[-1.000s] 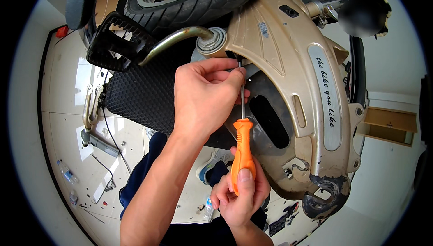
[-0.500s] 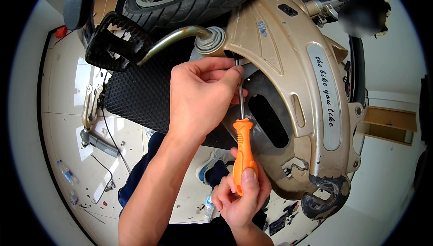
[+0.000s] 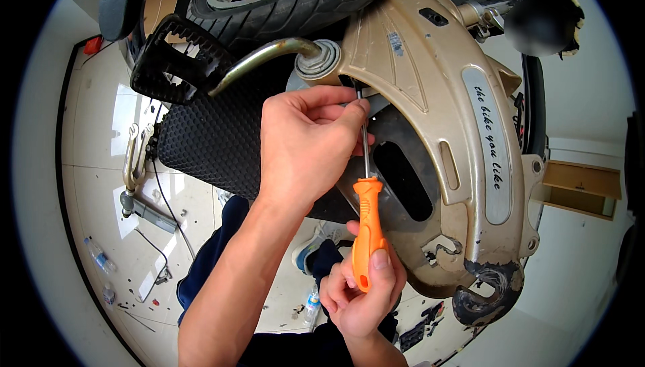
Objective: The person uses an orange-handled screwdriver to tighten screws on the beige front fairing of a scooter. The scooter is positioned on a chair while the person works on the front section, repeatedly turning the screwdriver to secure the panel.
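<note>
A screwdriver [image 3: 368, 229] with an orange handle points up and away from me, its metal shaft reaching the lower edge of a tan bike frame [image 3: 430, 98]. My right hand [image 3: 363, 293] is wrapped round the handle's lower end. The fingers of my left hand [image 3: 312, 142] pinch the shaft near its tip, close under the frame. Where the tip meets the frame is dark and partly hidden by those fingers. Just left of that spot, a bent metal crank [image 3: 269, 58] runs from a round hub [image 3: 318, 61] to a black pedal [image 3: 178, 61].
A tyred wheel [image 3: 295, 4] lies across the top. Under the crank sits a black textured seat [image 3: 208, 145]. Wrenches [image 3: 136, 155], a plastic bottle [image 3: 99, 256] and loose small parts lie on the tiled floor at left. A dark hook-shaped bracket [image 3: 489, 293] juts out at lower right.
Both hands and the screwdriver sit slightly further right in view, as does the bike. The right thumb has shifted a little on the handle. Both grips stay the same.
</note>
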A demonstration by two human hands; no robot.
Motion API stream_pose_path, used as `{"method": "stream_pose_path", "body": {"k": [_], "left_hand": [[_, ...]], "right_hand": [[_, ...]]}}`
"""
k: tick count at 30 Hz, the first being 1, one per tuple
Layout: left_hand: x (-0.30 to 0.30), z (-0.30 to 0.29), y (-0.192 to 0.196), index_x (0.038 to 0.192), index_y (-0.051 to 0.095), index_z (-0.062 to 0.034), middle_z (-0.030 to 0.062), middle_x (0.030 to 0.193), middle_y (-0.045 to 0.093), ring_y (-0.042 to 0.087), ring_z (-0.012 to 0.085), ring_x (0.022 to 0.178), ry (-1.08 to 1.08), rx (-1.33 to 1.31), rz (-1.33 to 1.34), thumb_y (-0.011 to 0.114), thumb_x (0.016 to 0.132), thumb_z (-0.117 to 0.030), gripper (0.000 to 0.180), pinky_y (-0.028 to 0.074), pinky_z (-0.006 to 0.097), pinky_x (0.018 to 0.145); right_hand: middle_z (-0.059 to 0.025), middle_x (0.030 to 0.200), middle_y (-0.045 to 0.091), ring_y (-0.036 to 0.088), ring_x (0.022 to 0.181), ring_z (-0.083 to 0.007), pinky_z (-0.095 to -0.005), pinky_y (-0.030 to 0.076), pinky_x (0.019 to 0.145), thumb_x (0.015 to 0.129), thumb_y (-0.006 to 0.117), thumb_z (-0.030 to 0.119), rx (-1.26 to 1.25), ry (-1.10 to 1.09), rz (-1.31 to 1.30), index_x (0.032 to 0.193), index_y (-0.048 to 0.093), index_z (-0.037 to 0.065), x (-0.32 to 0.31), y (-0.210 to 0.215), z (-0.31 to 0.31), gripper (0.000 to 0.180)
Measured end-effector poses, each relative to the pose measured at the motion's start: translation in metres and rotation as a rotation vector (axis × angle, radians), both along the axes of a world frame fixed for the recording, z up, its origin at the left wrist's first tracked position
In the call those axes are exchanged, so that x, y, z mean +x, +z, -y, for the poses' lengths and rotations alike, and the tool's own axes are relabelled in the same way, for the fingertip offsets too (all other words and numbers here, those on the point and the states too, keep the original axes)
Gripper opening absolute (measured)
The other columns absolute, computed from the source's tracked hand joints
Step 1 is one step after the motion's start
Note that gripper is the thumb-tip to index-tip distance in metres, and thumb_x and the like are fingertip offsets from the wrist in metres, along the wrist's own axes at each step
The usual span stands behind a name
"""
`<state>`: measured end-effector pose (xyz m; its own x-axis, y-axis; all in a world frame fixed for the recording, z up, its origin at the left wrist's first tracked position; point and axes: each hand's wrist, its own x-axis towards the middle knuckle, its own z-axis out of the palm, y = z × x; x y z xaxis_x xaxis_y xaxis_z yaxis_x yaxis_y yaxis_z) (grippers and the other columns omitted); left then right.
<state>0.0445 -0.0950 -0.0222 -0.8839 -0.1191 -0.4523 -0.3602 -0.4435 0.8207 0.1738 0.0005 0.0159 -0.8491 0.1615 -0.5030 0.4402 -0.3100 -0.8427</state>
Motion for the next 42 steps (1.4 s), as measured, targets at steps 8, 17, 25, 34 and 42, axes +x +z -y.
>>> {"method": "stream_pose_path", "body": {"k": [8, 17, 25, 34, 42], "left_hand": [[-0.001, -0.001, 0.000, 0.099, 0.065, 0.0091, 0.0115, 0.079, 0.069, 0.066, 0.0159, 0.063, 0.008, -0.001, -0.004, 0.067, 0.084, -0.006, 0.021, 0.056, 0.028, 0.059], [-0.001, -0.005, -0.003, 0.095, 0.065, 0.0126, 0.0113, 0.069, 0.067, 0.064, 0.0123, 0.056, 0.077, -0.081, -0.041, 0.065, 0.082, -0.005, 0.022, 0.051, 0.024, 0.051], [-0.001, -0.004, 0.004, 0.097, 0.065, 0.0075, 0.0101, 0.079, 0.066, 0.065, 0.0153, 0.064, 0.015, 0.042, -0.030, 0.062, 0.088, -0.010, 0.020, 0.055, 0.028, 0.062], [-0.001, -0.003, 0.001, 0.096, 0.065, 0.0067, 0.0101, 0.079, 0.066, 0.064, 0.0149, 0.064, 0.007, 0.097, -0.045, 0.060, 0.088, -0.009, 0.018, 0.055, 0.027, 0.062], [0.001, -0.004, -0.002, 0.095, 0.064, 0.0079, 0.0111, 0.080, 0.065, 0.063, 0.0151, 0.064, 0.012, 0.189, -0.069, 0.056, 0.090, -0.009, 0.019, 0.054, 0.028, 0.061]], "right_hand": [[0.0004, 0.055, 0.036, 0.029, 0.033, -0.0065, -0.0245, 0.027, 0.031, 0.098, 0.040, 0.035, -0.052, 0.033, 0.013, 0.123, 0.048, -0.009, 0.000, 0.000, -0.002, 0.052], [0.0003, 0.060, 0.036, 0.021, 0.033, -0.0066, -0.0234, 0.022, 0.028, 0.096, 0.027, 0.060, -0.653, 0.022, 0.235, 0.128, 0.043, 0.000, 0.002, -0.005, -0.006, 0.070], [-0.0064, 0.074, 0.051, 0.041, 0.040, -0.0065, -0.0210, 0.035, 0.036, 0.085, 0.059, 0.003, 0.553, 0.128, -0.397, 0.133, 0.039, -0.010, 0.011, -0.025, 0.003, 0.053], [-0.0120, 0.090, 0.050, 0.052, 0.055, -0.0118, -0.0227, 0.047, 0.052, 0.082, 0.063, -0.003, 0.969, 0.314, -0.809, 0.127, 0.044, -0.006, -0.002, -0.031, -0.001, 0.049], [-0.0116, 0.092, 0.048, 0.053, 0.074, -0.0158, -0.0228, 0.046, 0.057, 0.079, 0.066, -0.002, 1.243, 0.366, -0.834, 0.112, 0.060, -0.001, -0.005, -0.017, -0.004, 0.033]]}}
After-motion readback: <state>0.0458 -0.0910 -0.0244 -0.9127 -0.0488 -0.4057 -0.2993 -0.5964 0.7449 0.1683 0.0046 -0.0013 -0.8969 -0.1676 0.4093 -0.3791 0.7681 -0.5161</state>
